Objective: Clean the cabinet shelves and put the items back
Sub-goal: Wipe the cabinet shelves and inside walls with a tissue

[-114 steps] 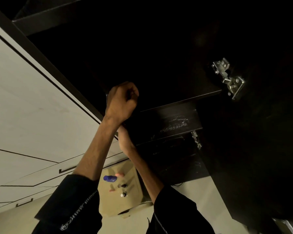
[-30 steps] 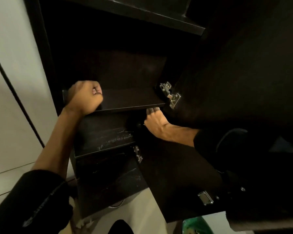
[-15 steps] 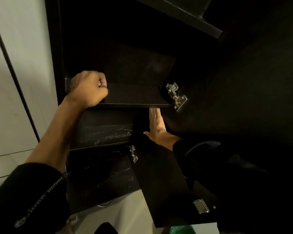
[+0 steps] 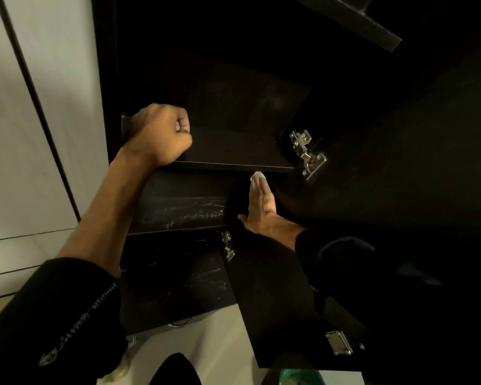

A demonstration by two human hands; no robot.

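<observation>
The dark cabinet stands open, its upper shelf (image 4: 233, 147) bare. My left hand (image 4: 159, 134) is curled into a fist on the front left corner of that shelf, and nothing shows in it. The lower shelf (image 4: 184, 207) carries pale streaks of dust. My right hand (image 4: 258, 204) reaches up under the upper shelf with straight fingers. A small white bit of cloth or wipe (image 4: 257, 176) shows at its fingertips, by the cabinet's right inner side.
The open cabinet door (image 4: 289, 301) hangs at the right on two metal hinges (image 4: 307, 154), a metal latch plate (image 4: 339, 343) near its lower edge. White cupboard fronts (image 4: 25, 134) fill the left. Something green (image 4: 295, 377) lies on the pale floor below.
My right hand went from curled at the shelf's right end to flat and reaching upward; the white bit now shows at its fingertips. My left fist stayed on the shelf corner.
</observation>
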